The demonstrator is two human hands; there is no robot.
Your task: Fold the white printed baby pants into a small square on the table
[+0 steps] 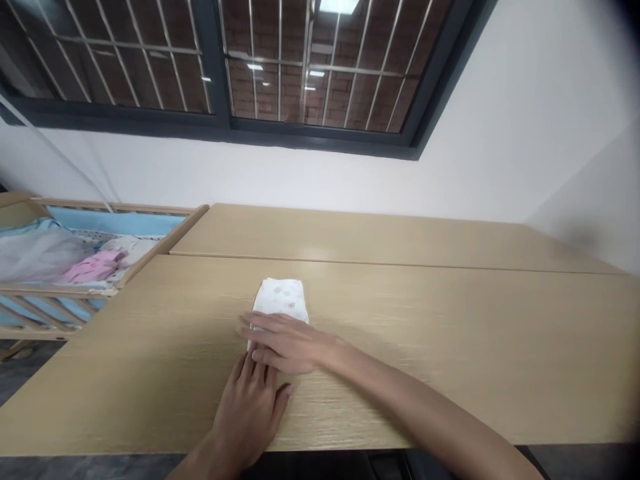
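Observation:
A small folded white cloth (283,297) with faint printed figures lies flat on the wooden table, its far half in plain sight. Across its near part rests my right hand (290,343), palm down, fingers stretched to the left and slightly blurred. My left hand (253,400) lies flat at the cloth's near edge, fingers pointing away from me and thumb spread. The left fingertips pass beneath my right hand, so they are partly hidden. Neither hand grips the cloth; both lie open. Whether the cloth is a garment cannot be told.
The light wooden table (450,333) reaches the white wall, with a seam across its far part. At the left stands a wooden crib (165,243) with blue lining, holding a pink cloth (95,265) and pale bedding. A dark-framed barred window (320,133) is above.

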